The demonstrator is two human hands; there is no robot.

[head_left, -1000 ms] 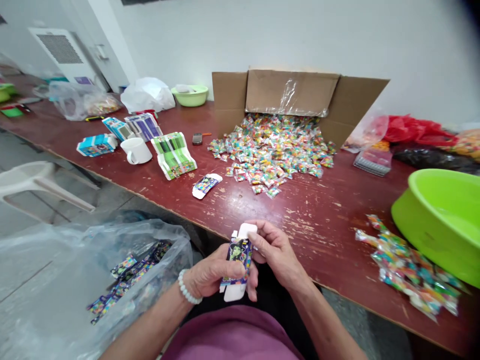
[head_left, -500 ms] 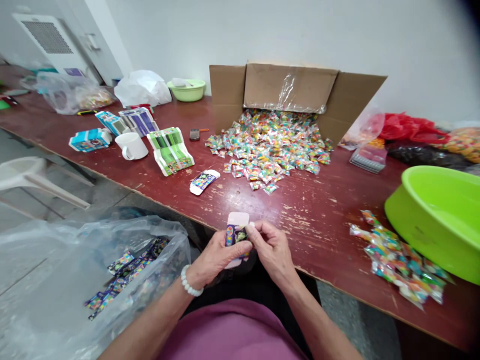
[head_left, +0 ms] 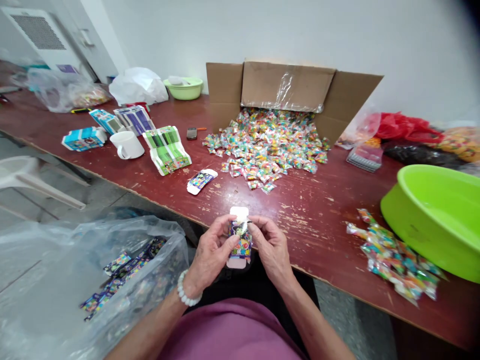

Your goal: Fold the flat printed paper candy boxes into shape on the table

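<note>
Between both hands, at the table's front edge, is a small printed candy box (head_left: 240, 240), purple with coloured pictures, its white end flaps sticking out at top and bottom. My left hand (head_left: 215, 247) pinches its left side, thumb across the front. On the right side, my right hand (head_left: 273, 245) grips the upper edge between thumb and fingers. Whether anything is inside the box cannot be seen. A similar flattened box (head_left: 201, 181) lies on the table beyond my left hand. Farther back, wrapped candies (head_left: 273, 145) spill from an open cardboard carton (head_left: 288, 87).
A clear plastic bag (head_left: 150, 280) with printed boxes hangs at the left, below the table. A white mug (head_left: 127, 145) stands beside green cartons (head_left: 167, 150). On the right are a lime-green basin (head_left: 431, 225) and a pile of candy packets (head_left: 397, 260).
My left hand has shifted its fingers to the box's left edge, so more of the printed front shows. The box now stands straighter, and the view has shifted slightly.
</note>
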